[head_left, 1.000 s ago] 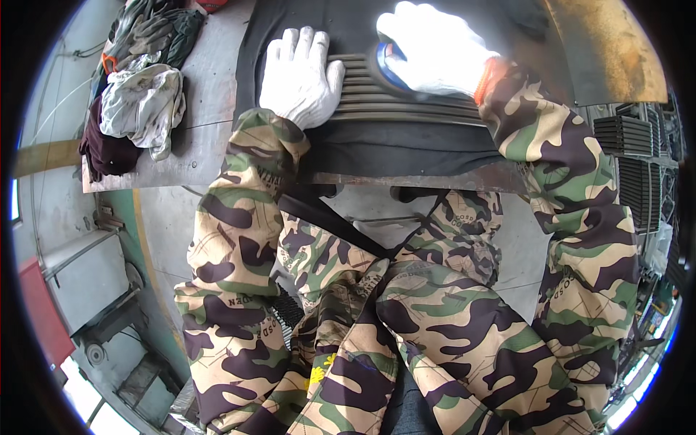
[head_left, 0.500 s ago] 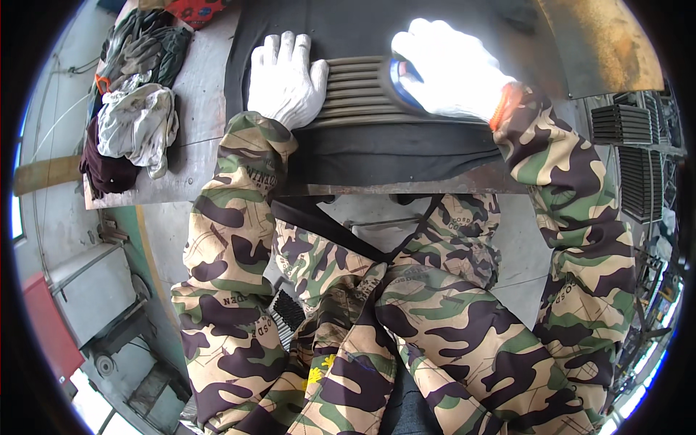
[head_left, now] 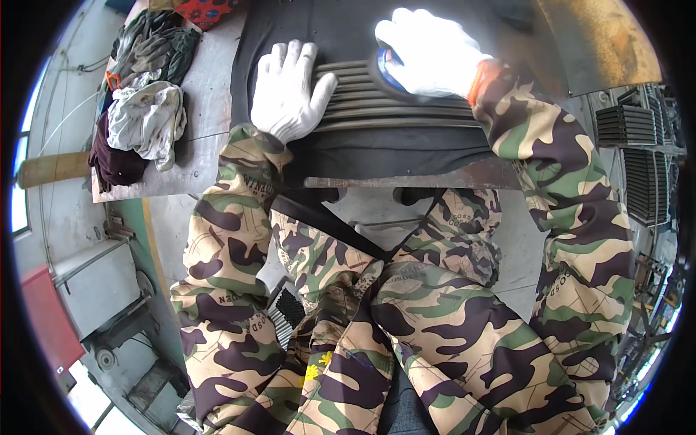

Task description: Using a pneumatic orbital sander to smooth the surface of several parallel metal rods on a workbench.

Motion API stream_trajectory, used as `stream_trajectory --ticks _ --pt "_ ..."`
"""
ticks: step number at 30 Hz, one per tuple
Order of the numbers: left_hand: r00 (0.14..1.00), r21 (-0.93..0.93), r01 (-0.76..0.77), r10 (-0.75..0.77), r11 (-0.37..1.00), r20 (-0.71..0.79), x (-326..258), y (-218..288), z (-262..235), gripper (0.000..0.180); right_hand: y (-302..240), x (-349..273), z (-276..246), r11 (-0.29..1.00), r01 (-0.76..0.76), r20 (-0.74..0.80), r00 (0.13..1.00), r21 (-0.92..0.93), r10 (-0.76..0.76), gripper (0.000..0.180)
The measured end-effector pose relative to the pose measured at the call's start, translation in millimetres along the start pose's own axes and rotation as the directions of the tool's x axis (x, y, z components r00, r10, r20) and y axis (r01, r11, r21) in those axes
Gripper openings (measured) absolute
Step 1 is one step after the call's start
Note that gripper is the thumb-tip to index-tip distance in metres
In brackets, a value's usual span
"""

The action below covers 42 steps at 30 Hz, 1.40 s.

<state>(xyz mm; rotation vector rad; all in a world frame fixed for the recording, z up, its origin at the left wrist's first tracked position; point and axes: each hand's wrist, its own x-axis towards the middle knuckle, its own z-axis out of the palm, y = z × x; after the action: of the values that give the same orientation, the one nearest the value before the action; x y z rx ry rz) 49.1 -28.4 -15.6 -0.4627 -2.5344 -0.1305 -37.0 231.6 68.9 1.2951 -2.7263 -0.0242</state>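
Observation:
A panel of parallel grey metal bars (head_left: 395, 115) lies on a black cloth (head_left: 391, 148) spread over the table. My left hand (head_left: 291, 94), in a white knit glove, rests flat across the panel's left end with fingers stretched and thumb out. In a matching glove with an orange cuff, my right hand (head_left: 438, 58) is closed over a round, blue-edged pad (head_left: 390, 71). That pad sits against the bars right of the middle; its underside and most of its top are hidden.
To the left on the metal table (head_left: 210, 134) is a heap of grey, white and maroon cloths (head_left: 148, 116). A rust-stained sheet (head_left: 602, 43) covers the far right. Beyond the table's right edge stand stacked dark slatted panels (head_left: 627, 125). The table's front edge is close to my body.
My right hand and the pad have moved left and a little farther away along the bars. My left thumb stands farther out from its fingers. The whole view has shifted slightly.

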Motion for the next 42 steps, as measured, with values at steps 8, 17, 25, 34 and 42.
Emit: stream_trajectory --ticks 8,17,25,34,42 --pt "0.99 0.125 0.116 -0.125 0.985 0.066 -8.0 12.9 -3.5 0.057 -10.8 13.1 -17.1 0.99 0.073 -0.076 0.995 0.123 -0.064 0.026" --pt "1.0 -0.097 -0.025 0.025 0.995 -0.001 4.8 14.5 8.8 0.059 -2.9 17.6 -6.5 0.995 0.069 -0.087 0.994 0.068 -0.063 0.024" --pt "1.0 0.04 0.023 -0.023 0.999 -0.007 1.6 7.5 12.2 0.055 -16.5 28.9 -9.7 0.994 0.072 -0.079 0.995 0.086 -0.065 0.025" --pt "0.986 -0.253 -0.069 0.104 0.965 0.127 0.1 1.8 -11.0 0.093 -16.3 35.6 -11.4 0.999 0.017 -0.06 0.998 0.047 -0.014 0.027" --pt "0.958 -0.068 0.055 -0.033 0.996 0.284 2.6 15.0 -19.8 0.128 -14.7 28.6 -14.2 0.997 0.05 -0.048 0.998 0.052 -0.048 0.027"
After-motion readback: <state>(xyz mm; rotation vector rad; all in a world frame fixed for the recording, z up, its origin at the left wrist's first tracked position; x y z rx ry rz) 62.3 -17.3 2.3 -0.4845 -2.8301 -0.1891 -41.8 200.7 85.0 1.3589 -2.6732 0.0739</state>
